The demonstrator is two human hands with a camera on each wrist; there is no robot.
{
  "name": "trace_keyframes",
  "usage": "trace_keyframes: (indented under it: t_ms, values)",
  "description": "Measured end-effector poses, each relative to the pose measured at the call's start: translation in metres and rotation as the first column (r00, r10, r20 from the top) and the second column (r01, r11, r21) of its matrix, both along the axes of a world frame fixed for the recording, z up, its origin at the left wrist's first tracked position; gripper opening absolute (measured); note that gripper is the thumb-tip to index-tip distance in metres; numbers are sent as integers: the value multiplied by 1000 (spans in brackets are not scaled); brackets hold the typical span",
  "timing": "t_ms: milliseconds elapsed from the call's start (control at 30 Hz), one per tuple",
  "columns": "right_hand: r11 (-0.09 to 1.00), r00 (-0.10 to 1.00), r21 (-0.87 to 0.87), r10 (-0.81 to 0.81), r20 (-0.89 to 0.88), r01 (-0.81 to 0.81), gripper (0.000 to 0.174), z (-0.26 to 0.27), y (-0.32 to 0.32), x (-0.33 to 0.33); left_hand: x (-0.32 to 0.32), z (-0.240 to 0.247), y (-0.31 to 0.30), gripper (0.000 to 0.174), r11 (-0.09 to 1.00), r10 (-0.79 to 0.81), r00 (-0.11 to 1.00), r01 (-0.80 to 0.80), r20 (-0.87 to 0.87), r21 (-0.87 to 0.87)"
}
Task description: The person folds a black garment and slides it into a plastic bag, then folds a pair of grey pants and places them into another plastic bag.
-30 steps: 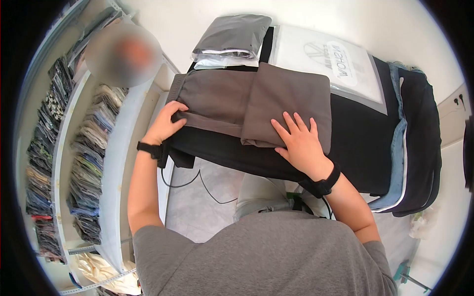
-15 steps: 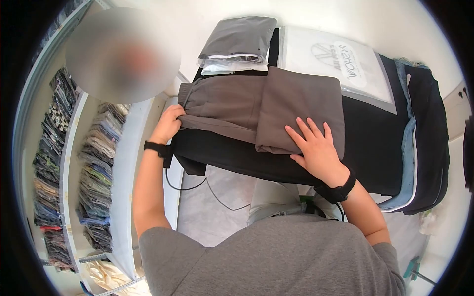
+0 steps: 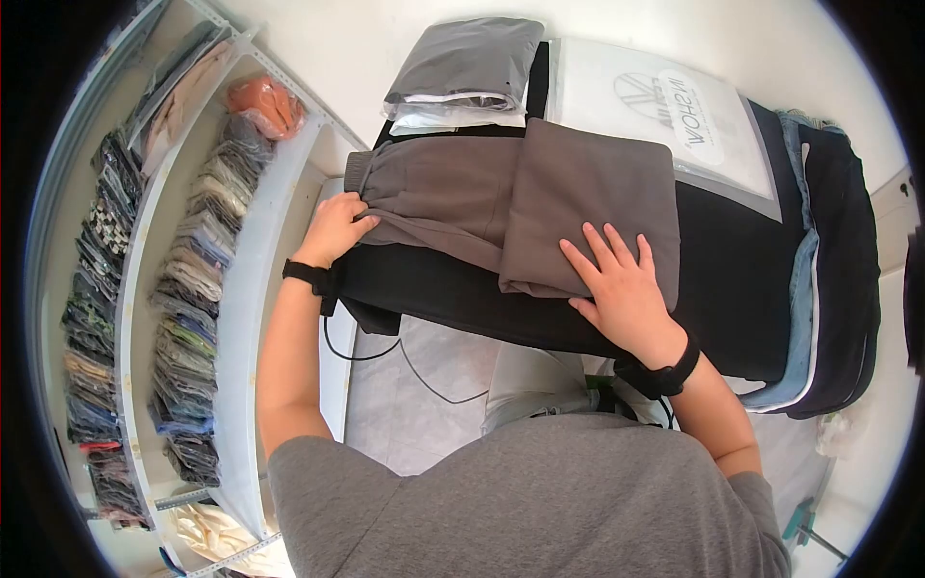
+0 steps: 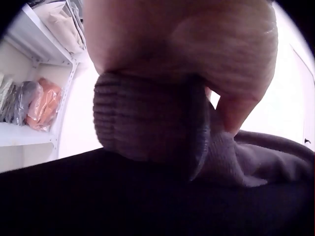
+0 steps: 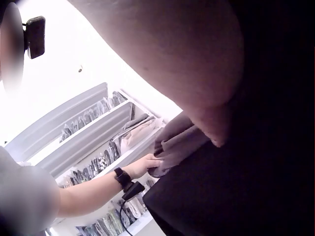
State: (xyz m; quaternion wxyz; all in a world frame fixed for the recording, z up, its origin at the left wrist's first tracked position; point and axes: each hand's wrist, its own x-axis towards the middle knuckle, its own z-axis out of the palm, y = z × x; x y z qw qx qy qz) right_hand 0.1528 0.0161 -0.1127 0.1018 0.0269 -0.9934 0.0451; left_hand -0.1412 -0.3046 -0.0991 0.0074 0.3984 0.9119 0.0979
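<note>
Grey-brown trousers (image 3: 438,178) lie folded across a black cloth surface, their legs doubled over into a flat square panel (image 3: 588,183) on the right. At the near corner of the gathered elastic waistband, my left hand (image 3: 332,229) pinches the fabric between thumb and fingers. The left wrist view shows the ribbed waistband (image 4: 142,118) tucked under that palm, its edge pulled into a fold. My right hand (image 3: 631,294) rests palm down on the near right part of the folded panel, fingers straight and spread. Creases run from the pinched corner toward the panel.
Behind the trousers lie a bagged grey garment (image 3: 467,63) and a clear printed plastic bag (image 3: 665,106). Blue denim (image 3: 802,270) and dark garments hang over the right end. Shelves (image 3: 279,241) packed with bagged clothes stand left. A black cable (image 3: 366,356) hangs from my left wrist.
My left hand has closed from a loose, half-open pose onto the waistband corner, drawing the near edge inward a little. The right hand has stayed on the folded panel. The head view has shifted slightly.
</note>
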Motion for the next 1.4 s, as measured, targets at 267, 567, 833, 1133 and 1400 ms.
trace_keyframes:
  t_ms: [267,567,833,1133,1400]
  values:
    - [994,988,30,111,-105,-108,57,-1,-64,-60,5,0,1,32,1000,10,999,-11,-47,-17]
    - [726,967,-683,-113,-228,-76,11,5,-46,-72,6,-1,6,49,999,33,993,-36,-112,-25]
    - [946,981,-321,-109,-163,52,15,-17,-56,-87,4,-5,2,46,999,35,997,-31,-70,44]
    - [975,994,-221,-56,-96,33,31,-11,-64,-86,30,-7,18,55,913,404,863,-402,-303,71]
    - [989,981,-50,132,-141,-141,64,-21,-67,-59,26,-3,23,98,605,784,595,-796,177,-1]
